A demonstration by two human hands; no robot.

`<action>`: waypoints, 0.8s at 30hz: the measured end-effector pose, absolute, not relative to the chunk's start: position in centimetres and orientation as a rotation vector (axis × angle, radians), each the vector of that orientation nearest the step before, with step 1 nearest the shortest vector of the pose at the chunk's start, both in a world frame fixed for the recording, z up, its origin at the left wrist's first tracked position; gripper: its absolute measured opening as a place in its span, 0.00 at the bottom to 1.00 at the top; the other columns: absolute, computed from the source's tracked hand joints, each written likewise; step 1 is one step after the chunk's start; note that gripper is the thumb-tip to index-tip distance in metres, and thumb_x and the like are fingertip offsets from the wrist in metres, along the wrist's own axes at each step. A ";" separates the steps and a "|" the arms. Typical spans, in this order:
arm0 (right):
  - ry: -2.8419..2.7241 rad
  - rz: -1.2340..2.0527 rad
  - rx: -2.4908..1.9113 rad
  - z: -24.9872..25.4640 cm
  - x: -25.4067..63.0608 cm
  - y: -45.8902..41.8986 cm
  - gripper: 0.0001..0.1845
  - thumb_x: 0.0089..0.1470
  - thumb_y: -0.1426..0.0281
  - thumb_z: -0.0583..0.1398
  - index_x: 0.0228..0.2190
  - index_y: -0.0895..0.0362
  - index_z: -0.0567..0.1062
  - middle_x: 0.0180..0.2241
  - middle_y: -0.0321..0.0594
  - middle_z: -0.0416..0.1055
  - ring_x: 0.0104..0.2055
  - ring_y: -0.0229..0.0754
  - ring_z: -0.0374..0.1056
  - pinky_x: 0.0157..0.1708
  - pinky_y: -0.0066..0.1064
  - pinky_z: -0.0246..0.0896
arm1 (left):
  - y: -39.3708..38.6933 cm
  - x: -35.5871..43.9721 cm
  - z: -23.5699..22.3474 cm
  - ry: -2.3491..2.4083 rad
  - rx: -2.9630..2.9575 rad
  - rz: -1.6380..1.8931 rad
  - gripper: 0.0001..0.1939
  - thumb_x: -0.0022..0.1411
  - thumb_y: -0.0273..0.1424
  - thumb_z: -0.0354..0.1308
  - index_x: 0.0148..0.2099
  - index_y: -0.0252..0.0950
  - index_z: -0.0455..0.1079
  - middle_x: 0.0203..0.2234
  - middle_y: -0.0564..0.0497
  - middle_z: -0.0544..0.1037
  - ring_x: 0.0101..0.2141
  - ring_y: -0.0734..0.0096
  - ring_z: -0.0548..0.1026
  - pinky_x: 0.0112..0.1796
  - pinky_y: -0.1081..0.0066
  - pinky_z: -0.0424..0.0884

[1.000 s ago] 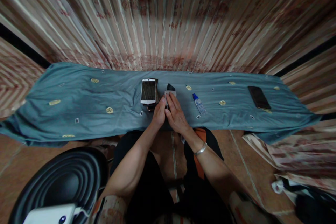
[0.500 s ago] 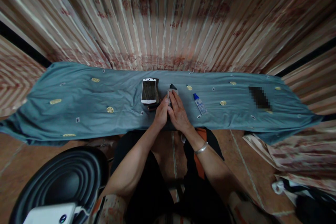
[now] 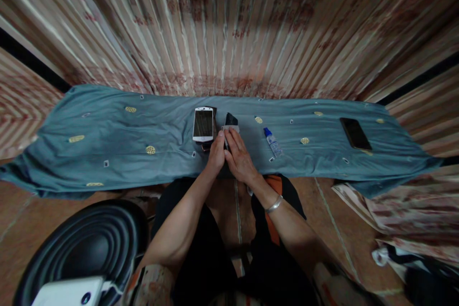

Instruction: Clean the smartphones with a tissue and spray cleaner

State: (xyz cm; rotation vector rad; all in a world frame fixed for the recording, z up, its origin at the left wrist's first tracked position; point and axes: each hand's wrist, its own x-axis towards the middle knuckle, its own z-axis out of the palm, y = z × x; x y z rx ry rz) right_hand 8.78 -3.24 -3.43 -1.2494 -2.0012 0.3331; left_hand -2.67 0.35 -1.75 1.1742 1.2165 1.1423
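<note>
Vs. 0.5 s ago, our L hand (image 3: 215,154) & R hand (image 3: 240,158) have shifted a bit left, along w/ the small pale-grey cloth-like piece (image 3: 234,129) & the dark flat item (image 3: 231,118) beneath it. A bit more of the item's far end now shows past the grey piece. It's approx. mid-desk, near the front edge. Our R fingers lie extended, close together, on the grey piece; our L fingers are at its left side, mostly hidden. Can't tell if either set is gripping.

Containers: 1 small clear plastic bottle w/ blue cap & blue-printed label (image 3: 273,143), lying on the desk w/ blue-green patterned fabric cover (image 3: 172,153), right of our R hand, same spot as before. Cap's on; contents can't be made out.

Left of our L hand, the white-framed rectangular phone w/ dark screen (image 3: 203,125) rests on a dark flat stack (image 3: 214,116), also unmoved. Far right: a black rectangular phone (image 3: 355,133), flat, well apart from our hands.
</note>
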 end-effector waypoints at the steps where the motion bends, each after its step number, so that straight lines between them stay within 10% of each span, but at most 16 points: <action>1: -2.012 0.336 -1.241 -3.5 8.6 -3.3 0.34 0.70 0.56 0.43 0.71 0.53 0.46 0.73 0.44 0.44 0.75 0.47 0.39 0.72 0.52 0.41 | 0.4 -2.8 -1.8 1.232 1.158 1.147 0.25 0.73 0.38 0.42 0.60 0.31 0.71 0.62 0.44 0.72 0.66 0.65 0.64 0.69 0.62 0.51; 24: -1.878 0.335 -1.328 -2.3 10.2 -2.3 0.33 0.70 0.57 0.42 0.71 0.54 0.46 0.73 0.45 0.45 0.75 0.47 0.40 0.72 0.52 0.42 | -1.1 -1.6 -1.9 1.004 1.419 1.185 0.29 0.71 0.43 0.44 0.67 0.35 0.64 0.67 0.48 0.66 0.68 0.65 0.60 0.69 0.64 0.49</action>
